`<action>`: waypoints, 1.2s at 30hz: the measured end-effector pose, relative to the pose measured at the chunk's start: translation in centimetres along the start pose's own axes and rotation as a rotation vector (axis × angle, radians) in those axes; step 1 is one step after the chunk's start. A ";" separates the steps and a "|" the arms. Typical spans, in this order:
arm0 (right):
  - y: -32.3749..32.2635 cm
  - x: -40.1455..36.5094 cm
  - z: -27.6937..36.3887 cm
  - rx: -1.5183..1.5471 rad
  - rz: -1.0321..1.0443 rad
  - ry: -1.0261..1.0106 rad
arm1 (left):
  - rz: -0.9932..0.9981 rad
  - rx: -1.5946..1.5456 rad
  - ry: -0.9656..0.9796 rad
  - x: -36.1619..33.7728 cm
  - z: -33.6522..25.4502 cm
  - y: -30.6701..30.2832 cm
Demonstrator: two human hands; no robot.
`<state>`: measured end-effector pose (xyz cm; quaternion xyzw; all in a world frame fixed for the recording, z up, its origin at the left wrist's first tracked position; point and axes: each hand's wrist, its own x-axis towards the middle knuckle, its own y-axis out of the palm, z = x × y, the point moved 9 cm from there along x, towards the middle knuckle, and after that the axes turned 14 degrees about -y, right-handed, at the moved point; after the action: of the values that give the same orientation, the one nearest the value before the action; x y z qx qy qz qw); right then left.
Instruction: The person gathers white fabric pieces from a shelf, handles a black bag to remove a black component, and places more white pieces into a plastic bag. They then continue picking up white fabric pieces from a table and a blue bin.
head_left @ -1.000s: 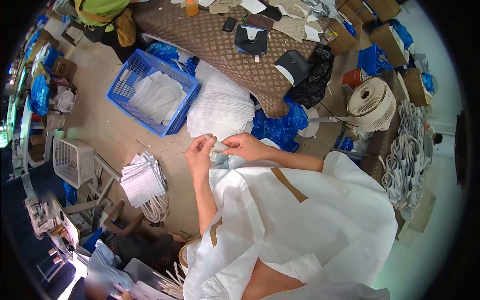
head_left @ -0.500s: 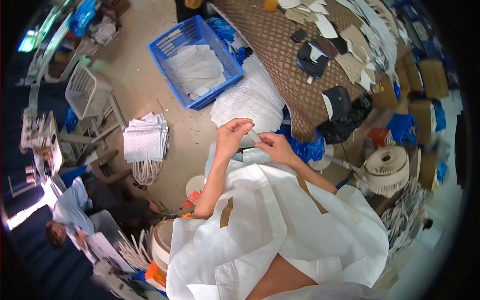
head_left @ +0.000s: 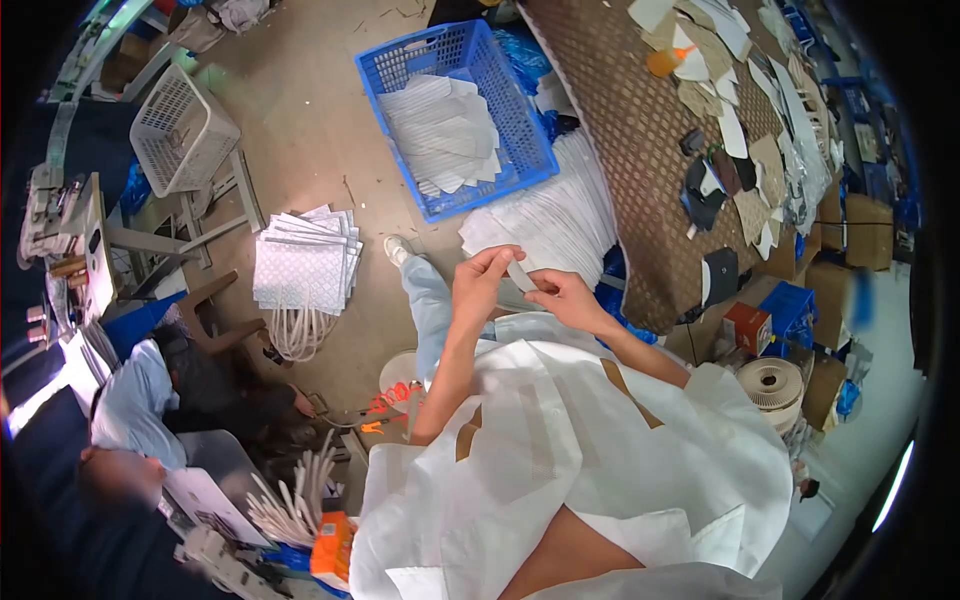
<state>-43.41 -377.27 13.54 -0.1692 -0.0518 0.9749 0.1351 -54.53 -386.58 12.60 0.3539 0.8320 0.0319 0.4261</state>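
Between my hands is a small, flat white strip [head_left: 520, 277], slightly tilted, in front of my white garment. My left hand [head_left: 486, 280] pinches its upper left end between thumb and fingers. The fingers of my right hand [head_left: 563, 294] close on its lower right end. Just beyond my hands, a fanned pile of white sheets [head_left: 560, 200] lies beside a blue crate [head_left: 440, 205]. More white pieces [head_left: 440, 130] are stacked inside that crate.
A patterned brown surface [head_left: 590, 100] holds scraps and dark pieces at the upper right. Patterned white bags [head_left: 305, 262] lie on the floor at left, near a white basket [head_left: 180, 135]. A seated person [head_left: 145, 400] is at lower left. A fan [head_left: 770, 385] stands at right.
The view has shifted, so crate and pile appear further right. A lower leg and shoe now show left of my hands. Both hands still hold the strip.
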 end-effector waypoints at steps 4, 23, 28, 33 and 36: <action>7.4 8.8 5.2 -0.033 0.161 -0.001 | -0.075 -0.172 0.025 0.0 -5.7 -10.9; 20.9 41.3 21.1 -0.184 0.227 -0.407 | -0.205 -0.365 0.154 8.3 -29.8 -34.5; 21.2 55.3 24.7 -0.221 0.152 -0.382 | -0.229 -0.326 0.015 17.8 -38.3 -40.2; 19.7 67.9 31.3 -0.240 0.186 -0.450 | -0.173 -0.262 0.019 24.6 -52.1 -42.6; 17.9 73.8 35.0 -0.313 0.105 -0.437 | -0.081 -0.198 0.050 28.5 -59.7 -42.8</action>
<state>-126.74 -375.59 20.42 0.0238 -0.2207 0.9741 0.0421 -133.25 -386.18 15.81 0.2750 0.8487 0.1057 0.4392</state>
